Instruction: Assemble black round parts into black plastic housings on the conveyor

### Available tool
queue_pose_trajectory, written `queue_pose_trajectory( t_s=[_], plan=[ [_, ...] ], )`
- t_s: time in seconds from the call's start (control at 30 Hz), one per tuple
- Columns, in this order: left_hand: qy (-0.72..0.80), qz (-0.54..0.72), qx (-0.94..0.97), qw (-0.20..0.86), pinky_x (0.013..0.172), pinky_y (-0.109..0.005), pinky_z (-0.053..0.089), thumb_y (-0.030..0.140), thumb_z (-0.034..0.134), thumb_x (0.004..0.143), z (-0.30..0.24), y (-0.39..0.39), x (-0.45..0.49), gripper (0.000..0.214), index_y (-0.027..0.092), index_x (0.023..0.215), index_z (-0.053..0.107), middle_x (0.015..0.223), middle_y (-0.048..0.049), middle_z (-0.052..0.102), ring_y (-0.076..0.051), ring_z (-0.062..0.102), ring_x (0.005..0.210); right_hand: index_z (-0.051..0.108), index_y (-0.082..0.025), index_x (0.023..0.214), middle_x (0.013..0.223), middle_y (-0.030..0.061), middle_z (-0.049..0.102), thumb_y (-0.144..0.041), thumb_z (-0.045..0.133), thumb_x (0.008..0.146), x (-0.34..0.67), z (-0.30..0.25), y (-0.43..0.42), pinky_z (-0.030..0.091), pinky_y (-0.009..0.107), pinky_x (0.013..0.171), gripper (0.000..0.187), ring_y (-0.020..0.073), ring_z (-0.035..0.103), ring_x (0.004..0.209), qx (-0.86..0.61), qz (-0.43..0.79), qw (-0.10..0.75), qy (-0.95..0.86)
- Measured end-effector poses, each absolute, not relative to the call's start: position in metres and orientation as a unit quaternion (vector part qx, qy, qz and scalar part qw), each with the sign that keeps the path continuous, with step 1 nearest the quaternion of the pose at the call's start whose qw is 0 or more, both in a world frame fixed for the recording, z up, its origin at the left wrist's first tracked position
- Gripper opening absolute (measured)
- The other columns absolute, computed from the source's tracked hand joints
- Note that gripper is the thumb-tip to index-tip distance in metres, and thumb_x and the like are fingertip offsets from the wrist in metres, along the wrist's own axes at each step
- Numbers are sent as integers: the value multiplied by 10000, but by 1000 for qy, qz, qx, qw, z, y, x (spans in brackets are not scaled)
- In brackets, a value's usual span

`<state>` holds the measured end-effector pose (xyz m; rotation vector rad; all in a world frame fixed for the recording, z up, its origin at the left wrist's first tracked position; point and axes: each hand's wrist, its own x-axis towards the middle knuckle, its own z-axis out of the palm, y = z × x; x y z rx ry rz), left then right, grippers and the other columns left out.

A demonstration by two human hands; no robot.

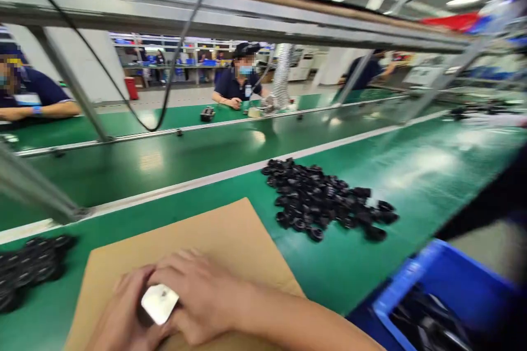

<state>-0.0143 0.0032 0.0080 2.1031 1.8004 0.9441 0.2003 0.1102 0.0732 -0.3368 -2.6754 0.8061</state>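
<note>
Both of my hands are closed around a small whitish block-like part with a dark spot on its face (160, 304), low in the head view. My left hand (127, 307) wraps it from the left. From the right, my right hand (201, 290) curls over its top and side. The fingers hide most of the part, so its exact kind does not show. Beneath the hands lies a brown cardboard sheet (230, 236) on the green bench (329, 274).
A pile of black ring-like parts (321, 197) lies right of the cardboard, and more black parts (33, 266) lie at left. A blue bin (444, 269) with dark items stands lower right. Metal posts (41, 181) and a hanging cable (164, 93) cross the view. Co-workers (236, 85) sit opposite.
</note>
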Motion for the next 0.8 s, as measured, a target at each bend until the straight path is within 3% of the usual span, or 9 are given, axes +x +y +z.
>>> queue_pose_trajectory(
  t_s=[0.13, 0.3, 0.43, 0.63, 0.73, 0.8],
  plan=[
    [580, 337, 731, 126, 971, -490, 632, 637, 899, 838, 22, 1, -5, 875, 321, 1511, 437, 1310, -108, 688, -342, 685, 1172, 582, -206, 1499, 1432, 109, 693, -282, 849, 853, 213, 76, 128, 470, 409, 1142, 703, 264, 636, 1289, 10, 437, 232, -869],
    [504, 383, 764, 125, 1112, -542, 543, 570, 674, 1039, 25, -2, -5, 741, 276, 1634, 344, 1471, -168, 628, -378, 576, 1369, 598, -256, 1501, 1326, 74, 690, -234, 940, 761, 224, 75, 134, 483, 448, 1110, 816, 283, 604, 1256, -153, 508, 238, -813],
    [474, 387, 780, 125, 1108, -518, 509, 392, 600, 1109, 25, 2, -5, 595, 250, 1637, 367, 1308, -119, 773, -336, 631, 1308, 589, -270, 1466, 1399, 89, 630, -184, 798, 875, 226, 71, 141, 492, 492, 1128, 633, 280, 600, 1266, -259, 475, 278, -794],
    [380, 482, 789, 31, 1037, -438, 566, 246, 559, 1139, 27, 0, -4, 381, 186, 1513, 523, 1172, -144, 819, -271, 710, 1175, 673, -207, 1310, 1529, 185, 536, -163, 697, 942, 220, 58, 142, 470, 651, 1148, 371, 392, 471, 1412, -334, 300, 275, -850],
    [397, 489, 776, -41, 1066, -419, 574, 142, 586, 1106, 31, -4, -9, 362, 237, 1455, 597, 1161, -109, 837, -255, 722, 1199, 666, -225, 1321, 1495, 176, 564, -239, 687, 992, 219, 59, 136, 524, 579, 1117, 330, 356, 523, 1386, -295, 294, 332, -846],
    [433, 478, 764, -35, 1033, -401, 614, 109, 602, 1077, 32, -3, -12, 390, 239, 1444, 620, 1181, -108, 830, -257, 737, 1183, 653, -225, 1348, 1422, 161, 622, -309, 730, 989, 218, 62, 132, 557, 491, 1095, 376, 311, 603, 1319, -224, 310, 356, -853]
  ],
)
